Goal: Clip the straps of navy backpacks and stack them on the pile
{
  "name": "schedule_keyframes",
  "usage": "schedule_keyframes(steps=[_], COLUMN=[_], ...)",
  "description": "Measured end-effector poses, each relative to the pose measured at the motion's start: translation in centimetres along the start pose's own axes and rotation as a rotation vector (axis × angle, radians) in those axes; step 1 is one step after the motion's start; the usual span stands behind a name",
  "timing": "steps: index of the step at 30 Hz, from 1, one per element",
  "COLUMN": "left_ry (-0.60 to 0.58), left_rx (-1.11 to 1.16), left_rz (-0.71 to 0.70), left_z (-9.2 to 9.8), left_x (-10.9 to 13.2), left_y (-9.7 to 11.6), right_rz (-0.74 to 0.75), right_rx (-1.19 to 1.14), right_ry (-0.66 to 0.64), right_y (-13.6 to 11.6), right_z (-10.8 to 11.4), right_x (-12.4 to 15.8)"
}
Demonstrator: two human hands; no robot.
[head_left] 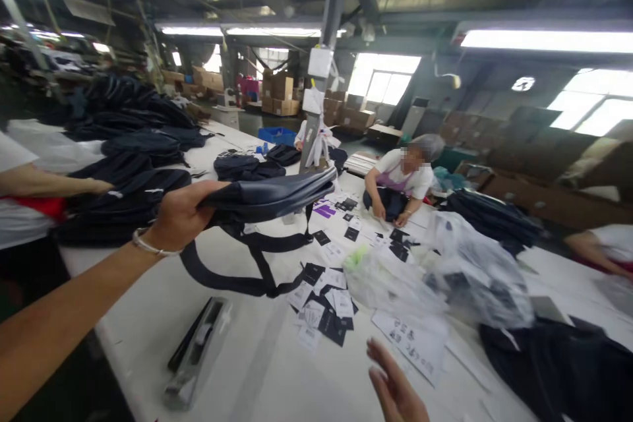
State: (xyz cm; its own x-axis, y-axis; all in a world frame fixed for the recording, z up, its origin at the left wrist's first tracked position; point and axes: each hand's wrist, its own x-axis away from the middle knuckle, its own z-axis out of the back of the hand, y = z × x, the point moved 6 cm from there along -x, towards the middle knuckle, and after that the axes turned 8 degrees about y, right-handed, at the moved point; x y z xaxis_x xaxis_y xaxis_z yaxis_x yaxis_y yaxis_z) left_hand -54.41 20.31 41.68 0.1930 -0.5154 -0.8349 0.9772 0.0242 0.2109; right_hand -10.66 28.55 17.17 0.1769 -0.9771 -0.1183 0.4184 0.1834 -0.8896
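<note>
My left hand (pixel 180 214) grips one end of a dark navy backpack (pixel 267 196), raised above the white table. Black straps (pixel 262 264) hang down from the bag toward the tabletop. Low in the view, my right hand (pixel 395 386) has its fingers stretched out and holds nothing. Between the hands lies a loose pile of black and white tags (pixel 326 306). A sheet with handwriting (pixel 410 346) is close to my right hand. Below the bag rests a grey-and-black stapler-like tool (pixel 195 349), its exact kind unclear.
Heaps of dark bags (pixel 128 119) cover the table's left side, where a co-worker's arm (pixel 54 181) reaches in. Another person (pixel 405 175) leans over a bag across the table. Clear plastic bags (pixel 475 270) and a dark bag (pixel 558 362) lie right. A post (pixel 316 105) rises behind.
</note>
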Motion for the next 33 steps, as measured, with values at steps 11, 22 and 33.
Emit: schedule_keyframes(steps=[11, 22, 33], left_ry=[-0.456, -0.612, -0.757], left_rx=[0.711, 0.574, 0.915], left_rz=[-0.306, -0.45, -0.533], left_z=[-2.6, -5.9, -14.2], left_x=[9.7, -2.3, 4.3], left_y=[22.6, 35.7, 48.7], right_rz=[-0.491, -0.222, -0.705], right_rx=[-1.03, -0.588, -0.875], right_ry=[0.053, 0.218, 0.041], right_y=[-0.2, 1.4, 12.6], right_z=[12.9, 20.7, 6.8], right_x=[3.9, 11.4, 18.5])
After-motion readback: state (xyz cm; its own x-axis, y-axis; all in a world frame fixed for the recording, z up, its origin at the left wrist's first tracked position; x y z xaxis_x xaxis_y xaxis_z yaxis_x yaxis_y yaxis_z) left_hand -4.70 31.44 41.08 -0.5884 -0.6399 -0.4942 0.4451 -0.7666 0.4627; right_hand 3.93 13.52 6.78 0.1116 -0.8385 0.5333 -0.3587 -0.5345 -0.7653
